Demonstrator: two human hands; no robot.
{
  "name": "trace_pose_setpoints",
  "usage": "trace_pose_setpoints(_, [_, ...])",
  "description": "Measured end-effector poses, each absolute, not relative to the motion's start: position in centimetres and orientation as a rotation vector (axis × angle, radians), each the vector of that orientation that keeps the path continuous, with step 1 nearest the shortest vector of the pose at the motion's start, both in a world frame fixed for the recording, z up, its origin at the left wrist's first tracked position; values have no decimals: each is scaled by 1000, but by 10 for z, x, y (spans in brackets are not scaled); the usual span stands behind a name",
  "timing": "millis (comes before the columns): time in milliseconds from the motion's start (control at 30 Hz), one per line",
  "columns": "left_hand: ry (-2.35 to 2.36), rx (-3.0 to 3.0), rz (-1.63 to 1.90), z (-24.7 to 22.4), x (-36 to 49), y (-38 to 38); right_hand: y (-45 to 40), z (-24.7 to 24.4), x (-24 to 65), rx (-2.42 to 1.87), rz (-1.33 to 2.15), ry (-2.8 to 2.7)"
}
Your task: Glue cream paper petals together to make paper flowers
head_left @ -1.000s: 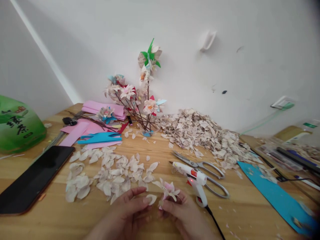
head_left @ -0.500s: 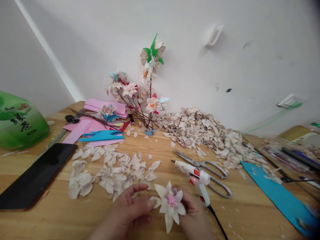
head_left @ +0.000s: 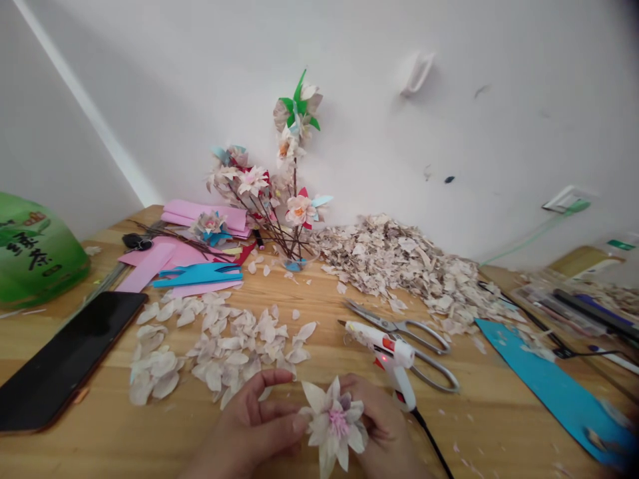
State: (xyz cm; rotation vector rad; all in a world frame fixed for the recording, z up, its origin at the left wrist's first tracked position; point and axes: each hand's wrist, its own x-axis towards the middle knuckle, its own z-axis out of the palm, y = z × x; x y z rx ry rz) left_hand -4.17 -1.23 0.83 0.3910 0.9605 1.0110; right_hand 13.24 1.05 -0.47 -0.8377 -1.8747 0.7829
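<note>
A handmade flower with pale pointed petals and a pink fringed centre faces up at the bottom middle. My right hand is closed around it from behind on the right; the flower hides its fingertips. On the other side, my left hand has its thumb against a left-hand petal, with the index finger curved away above; the fingers behind the petal are partly hidden. Just beyond my left hand, loose pale petals are spread over the table. A white glue gun with a glowing red light lies right of the flower, against grey scissors.
Finished flowers on stems stand in a small clear holder near the wall. A heap of dry flakes lies to their right. Pink sheets, a black phone and a green bag are left; blue card is right.
The flower has dropped slightly and tilted in my hands. My left thumb has moved in closer to the flower's middle. The whole view has shifted a little.
</note>
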Motion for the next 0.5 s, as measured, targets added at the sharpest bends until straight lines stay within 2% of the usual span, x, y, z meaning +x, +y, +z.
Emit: trace_pose_setpoints(500, [945,455,944,14,-46,-10,13,-6,136,-779,666,-1920])
